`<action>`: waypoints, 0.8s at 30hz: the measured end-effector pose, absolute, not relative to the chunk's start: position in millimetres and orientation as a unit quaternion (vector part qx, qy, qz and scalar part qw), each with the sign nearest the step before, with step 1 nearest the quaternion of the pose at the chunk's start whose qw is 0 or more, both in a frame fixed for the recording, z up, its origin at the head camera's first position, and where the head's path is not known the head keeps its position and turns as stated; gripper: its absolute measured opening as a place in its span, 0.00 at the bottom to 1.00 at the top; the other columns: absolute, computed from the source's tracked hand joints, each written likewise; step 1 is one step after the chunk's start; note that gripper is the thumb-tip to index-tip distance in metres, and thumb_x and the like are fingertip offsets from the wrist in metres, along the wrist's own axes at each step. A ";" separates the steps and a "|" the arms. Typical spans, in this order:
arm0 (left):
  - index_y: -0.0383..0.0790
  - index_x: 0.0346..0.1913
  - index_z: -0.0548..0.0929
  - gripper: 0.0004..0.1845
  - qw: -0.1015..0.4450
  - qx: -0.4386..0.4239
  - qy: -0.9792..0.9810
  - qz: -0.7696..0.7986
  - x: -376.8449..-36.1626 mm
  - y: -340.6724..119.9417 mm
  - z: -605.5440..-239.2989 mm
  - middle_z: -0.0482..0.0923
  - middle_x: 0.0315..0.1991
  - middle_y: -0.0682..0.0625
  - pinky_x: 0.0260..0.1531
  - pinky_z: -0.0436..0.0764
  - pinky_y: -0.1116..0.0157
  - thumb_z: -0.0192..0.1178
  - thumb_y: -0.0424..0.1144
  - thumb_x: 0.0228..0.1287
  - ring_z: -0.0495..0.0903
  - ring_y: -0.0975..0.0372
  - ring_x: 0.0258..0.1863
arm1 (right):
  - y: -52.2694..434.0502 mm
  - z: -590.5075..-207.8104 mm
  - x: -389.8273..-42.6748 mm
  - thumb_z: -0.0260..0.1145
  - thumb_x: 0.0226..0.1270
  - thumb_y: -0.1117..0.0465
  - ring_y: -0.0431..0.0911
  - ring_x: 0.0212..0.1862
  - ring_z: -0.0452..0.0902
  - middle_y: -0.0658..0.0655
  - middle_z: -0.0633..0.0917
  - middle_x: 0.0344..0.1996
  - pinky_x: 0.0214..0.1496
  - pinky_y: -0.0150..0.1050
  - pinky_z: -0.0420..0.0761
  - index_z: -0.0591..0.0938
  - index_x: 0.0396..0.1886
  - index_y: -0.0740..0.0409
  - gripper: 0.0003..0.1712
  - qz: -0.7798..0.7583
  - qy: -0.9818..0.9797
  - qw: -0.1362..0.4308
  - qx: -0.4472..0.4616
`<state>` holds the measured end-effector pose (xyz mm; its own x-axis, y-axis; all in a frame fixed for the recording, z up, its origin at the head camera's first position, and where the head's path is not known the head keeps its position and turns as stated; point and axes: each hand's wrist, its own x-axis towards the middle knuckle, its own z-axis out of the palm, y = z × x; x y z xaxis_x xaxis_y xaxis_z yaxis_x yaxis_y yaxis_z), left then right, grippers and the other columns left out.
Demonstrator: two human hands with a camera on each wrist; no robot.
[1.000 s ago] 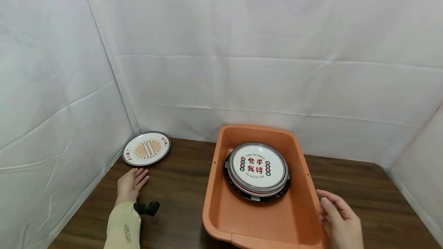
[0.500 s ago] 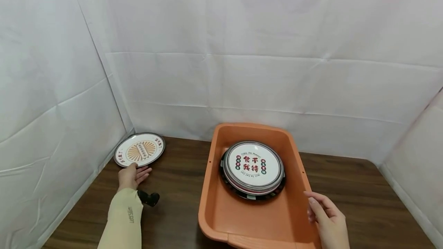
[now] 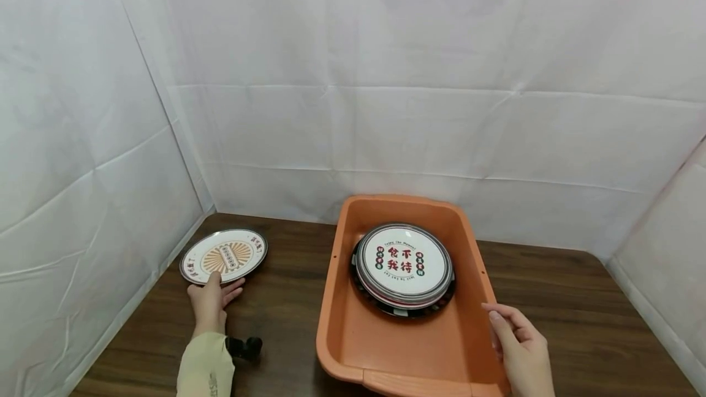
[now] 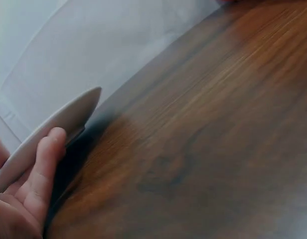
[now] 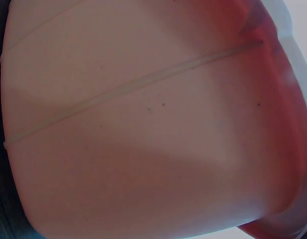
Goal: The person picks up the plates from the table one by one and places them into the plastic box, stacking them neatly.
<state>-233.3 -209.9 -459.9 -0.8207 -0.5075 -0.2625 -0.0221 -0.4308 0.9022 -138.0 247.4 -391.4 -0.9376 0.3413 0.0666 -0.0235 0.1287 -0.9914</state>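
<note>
Two hands in view from our head camera. Our left hand (image 3: 211, 299) is at the near edge of the sunburst plate (image 3: 223, 255), which sits on the wooden table (image 3: 579, 299) by the left wall. Thumb on top of the rim, fingers underneath it: we're pinching the plate edge. The left wrist view confirms it: the plate (image 4: 54, 127) shows edge-on with its near edge tilted up off the wood, a fingertip (image 4: 53, 144) curled against the rim.

Our right hand (image 3: 521, 351) is at the right wall of the orange tub (image 3: 344, 336), near the front corner. Fingers look loosely bent and slightly apart, resting against the rim. We can't tell whether they actually grip it. The right wrist view is no help, just a close blur of the orange tub (image 5: 143, 124).

Inside the tub, toward the back, a stack of plates (image 3: 405, 268). Top one is white with red characters and a dark rim, lying flat; darker plates show under it at the edges.

White cloth backdrop (image 3: 386, 78) on the three sides we can see. Small black wrist-camera mount (image 3: 245, 346) by our left sleeve (image 3: 205, 367), beside the tub.
</note>
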 end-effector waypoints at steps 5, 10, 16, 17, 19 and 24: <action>0.35 0.63 0.45 0.24 0.191 0.252 -0.529 -0.787 -221.6 -200.1 -469.2 0.64 0.53 0.37 0.24 0.81 0.67 0.34 0.31 0.66 0.81 0.64 0.19 | 245.5 -390.9 -136.9 0.57 0.69 0.56 0.42 0.14 0.62 0.52 0.69 0.13 0.14 0.36 0.65 0.81 0.43 0.61 0.13 0.637 -0.748 0.150 -0.106; 0.34 0.54 0.60 0.15 0.217 0.269 -0.544 -0.765 -205.7 -190.6 -472.2 0.75 0.28 0.52 0.19 0.79 0.67 0.34 0.32 0.67 0.79 0.64 0.16 | 241.8 -390.2 -137.1 0.57 0.69 0.56 0.42 0.14 0.61 0.51 0.68 0.12 0.13 0.37 0.62 0.80 0.43 0.64 0.15 0.612 -0.766 0.163 -0.110; 0.30 0.44 0.70 0.13 0.246 0.246 -0.562 -0.750 -190.3 -175.4 -457.6 0.73 0.16 0.57 0.13 0.73 0.71 0.35 0.32 0.69 0.71 0.67 0.11 | 242.2 -391.9 -136.9 0.56 0.70 0.58 0.42 0.14 0.60 0.51 0.68 0.12 0.14 0.39 0.60 0.80 0.43 0.66 0.15 0.602 -0.772 0.179 -0.093; 0.29 0.43 0.71 0.13 0.250 0.237 -0.564 -0.750 -189.2 -172.7 -452.7 0.73 0.15 0.57 0.13 0.72 0.71 0.36 0.32 0.69 0.70 0.67 0.11 | 242.5 -392.1 -136.8 0.56 0.69 0.58 0.42 0.14 0.60 0.51 0.68 0.12 0.14 0.39 0.60 0.80 0.43 0.66 0.15 0.602 -0.773 0.181 -0.088; 0.28 0.45 0.72 0.15 0.249 0.219 -0.571 -0.751 -187.2 -167.5 -441.5 0.73 0.15 0.57 0.12 0.70 0.72 0.37 0.34 0.70 0.68 0.67 0.10 | 242.2 -392.5 -137.1 0.57 0.69 0.58 0.42 0.14 0.61 0.50 0.68 0.12 0.14 0.39 0.60 0.80 0.43 0.66 0.14 0.598 -0.775 0.183 -0.090; 0.25 0.55 0.71 0.20 0.227 0.184 -0.578 -0.762 -180.4 -148.9 -409.6 0.76 0.16 0.57 0.10 0.64 0.74 0.40 0.37 0.72 0.64 0.70 0.10 | 241.0 -391.4 -136.8 0.57 0.69 0.58 0.42 0.14 0.61 0.50 0.68 0.12 0.14 0.39 0.61 0.80 0.43 0.66 0.15 0.589 -0.782 0.182 -0.090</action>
<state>-180.4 -148.9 -409.6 -0.8295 -0.5582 -0.0190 0.1322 -0.2293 0.9643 -136.8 241.0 -391.4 -0.9172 0.3558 0.1792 -0.0735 0.2909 -0.9539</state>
